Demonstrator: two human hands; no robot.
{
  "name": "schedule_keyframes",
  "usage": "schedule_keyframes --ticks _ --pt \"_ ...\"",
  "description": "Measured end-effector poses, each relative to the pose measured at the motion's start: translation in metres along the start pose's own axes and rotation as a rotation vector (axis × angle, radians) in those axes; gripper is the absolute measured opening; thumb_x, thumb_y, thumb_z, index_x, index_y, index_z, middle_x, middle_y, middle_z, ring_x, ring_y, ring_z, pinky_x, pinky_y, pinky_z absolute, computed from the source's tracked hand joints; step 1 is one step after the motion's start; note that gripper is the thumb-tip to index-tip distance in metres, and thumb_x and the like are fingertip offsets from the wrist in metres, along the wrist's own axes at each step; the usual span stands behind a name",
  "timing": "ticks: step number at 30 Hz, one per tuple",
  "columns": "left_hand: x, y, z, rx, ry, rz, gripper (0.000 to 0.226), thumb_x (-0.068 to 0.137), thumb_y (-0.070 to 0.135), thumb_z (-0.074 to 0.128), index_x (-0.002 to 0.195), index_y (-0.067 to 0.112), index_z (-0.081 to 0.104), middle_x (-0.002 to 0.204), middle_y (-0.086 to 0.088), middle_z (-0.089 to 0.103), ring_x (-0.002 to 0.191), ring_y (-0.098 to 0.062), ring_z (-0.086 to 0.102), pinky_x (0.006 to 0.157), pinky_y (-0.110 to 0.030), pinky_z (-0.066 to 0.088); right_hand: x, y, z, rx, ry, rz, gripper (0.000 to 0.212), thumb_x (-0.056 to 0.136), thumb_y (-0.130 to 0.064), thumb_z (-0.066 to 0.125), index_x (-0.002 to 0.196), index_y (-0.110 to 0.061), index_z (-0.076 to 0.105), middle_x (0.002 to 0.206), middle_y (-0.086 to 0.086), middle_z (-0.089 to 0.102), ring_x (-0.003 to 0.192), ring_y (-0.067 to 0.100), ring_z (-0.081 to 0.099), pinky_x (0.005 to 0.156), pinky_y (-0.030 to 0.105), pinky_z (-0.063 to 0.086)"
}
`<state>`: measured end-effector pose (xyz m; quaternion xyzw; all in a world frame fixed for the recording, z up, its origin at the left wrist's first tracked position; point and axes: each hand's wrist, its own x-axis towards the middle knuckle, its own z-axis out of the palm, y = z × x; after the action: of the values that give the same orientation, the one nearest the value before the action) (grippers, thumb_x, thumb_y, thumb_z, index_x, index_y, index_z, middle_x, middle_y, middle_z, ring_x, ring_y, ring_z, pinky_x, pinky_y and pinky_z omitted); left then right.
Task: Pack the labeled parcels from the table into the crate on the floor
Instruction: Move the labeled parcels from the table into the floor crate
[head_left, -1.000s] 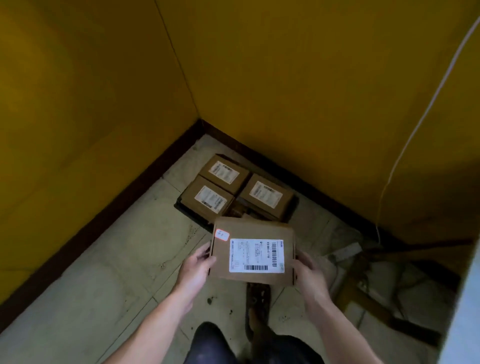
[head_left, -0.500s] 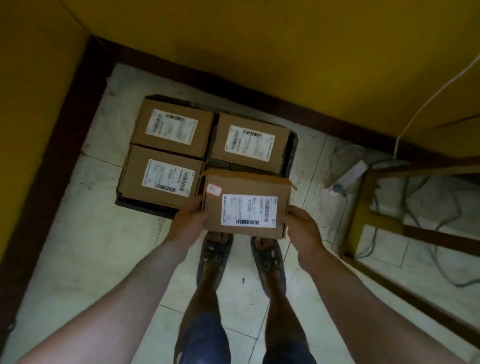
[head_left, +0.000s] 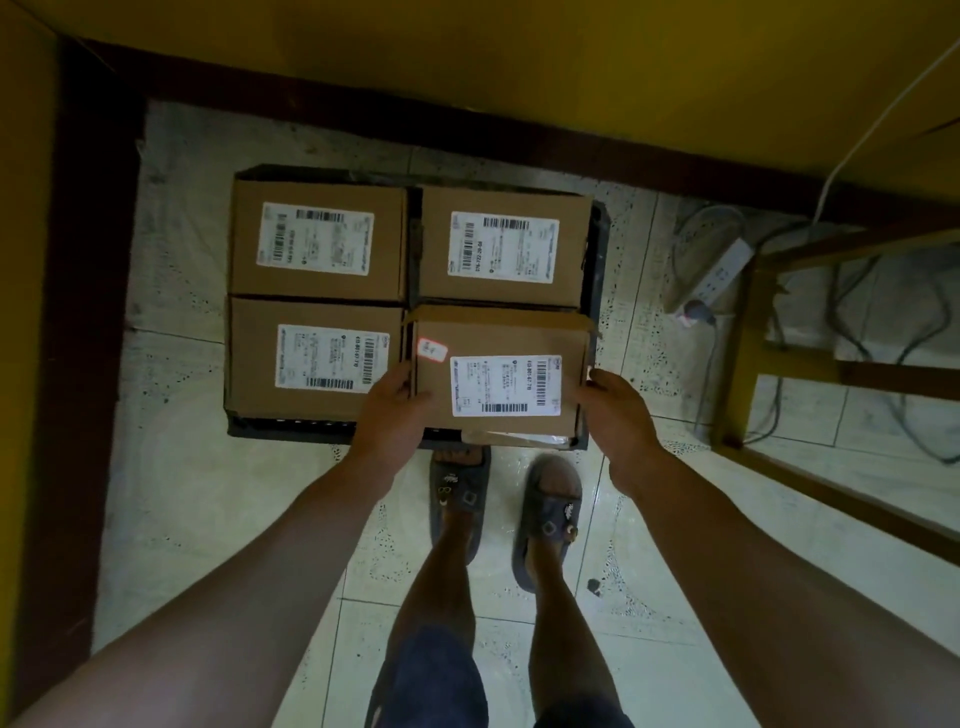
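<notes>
The near-left parcel (head_left: 260, 364) lies in the dark crate (head_left: 291, 427) just left of the left fingers, its label face up, and the far-left parcel (head_left: 317, 283) sits beyond it, touching it. The left hand (head_left: 395, 410) grips the left end of the held parcel (head_left: 498, 338), thumb pressed on the top face and the other fingers curled round the side. This box hangs between the two sets of fingers over the crate's near-right quarter, label up, a small red-edged sticker (head_left: 432, 349) just beyond the left thumb; whether its underside touches the crate cannot be told. Beyond the fingertips of both hands the far-right parcel (head_left: 504, 200) fills the far-right quarter. The right hand (head_left: 623, 421) clasps the box's right end, fingers together and wrapped round the edge. Well right of those fingers a white power strip (head_left: 722, 275) lies on the tiled floor (head_left: 208, 519), beside a wooden frame (head_left: 737, 364).
</notes>
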<state>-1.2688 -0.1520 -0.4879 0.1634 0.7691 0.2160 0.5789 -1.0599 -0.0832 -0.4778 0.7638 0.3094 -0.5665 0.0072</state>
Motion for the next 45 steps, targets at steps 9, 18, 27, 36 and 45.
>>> schedule_keyframes --ticks 9,18,27,36,45 --pt "-0.040 0.028 -0.007 -0.067 0.011 -0.008 0.026 0.097 0.018 0.054 0.117 0.024 0.068 0.118 0.006 0.067 0.105 -0.001 0.063 0.089 -0.015 0.048 -0.051 -0.011 -0.028 0.151 0.019 -0.021 0.009 0.091 -0.020 0.058 0.094 -0.024 0.065 0.108 -0.001 0.066 0.084 0.008 0.059 0.077 0.026 0.047" --pt "-0.168 0.141 0.006 -0.111 -0.088 0.137 0.020 0.096 0.022 0.058 0.113 0.030 0.064 0.112 0.004 0.068 0.105 -0.017 0.062 0.087 -0.030 0.048 -0.203 -0.061 -0.124 0.302 0.125 -0.187 0.041 0.094 -0.021 0.056 0.134 -0.022 0.055 0.137 0.002 0.056 0.125 0.024 0.051 0.110 0.041 0.039" --pt "-0.306 0.238 0.075 -0.043 -0.299 0.359 0.020 0.099 0.025 0.054 0.115 0.028 0.067 0.119 0.004 0.067 0.109 -0.011 0.061 0.102 -0.034 0.046 -0.331 -0.049 -0.249 0.559 0.276 -0.388 0.028 0.096 -0.025 0.055 0.122 -0.027 0.061 0.121 0.000 0.063 0.102 0.012 0.060 0.092 0.032 0.051" --pt "-0.437 0.264 0.249 -0.033 -0.480 0.501 0.021 0.099 0.013 0.053 0.115 0.016 0.066 0.106 0.002 0.071 0.101 -0.014 0.065 0.097 -0.035 0.047 -0.398 0.087 -0.428 0.817 0.471 -0.521 0.023 0.096 -0.013 0.055 0.117 -0.015 0.063 0.116 0.002 0.065 0.109 0.018 0.062 0.092 0.032 0.050" --pt "-0.558 0.238 0.455 0.037 -0.650 0.529 0.016 0.097 0.012 0.054 0.105 0.019 0.065 0.097 0.004 0.071 0.089 -0.011 0.065 0.080 -0.026 0.047 -0.414 0.246 -0.589 0.890 0.569 -0.494 0.018 0.095 -0.016 0.057 0.112 -0.017 0.063 0.113 0.001 0.065 0.107 0.016 0.061 0.089 0.032 0.050"
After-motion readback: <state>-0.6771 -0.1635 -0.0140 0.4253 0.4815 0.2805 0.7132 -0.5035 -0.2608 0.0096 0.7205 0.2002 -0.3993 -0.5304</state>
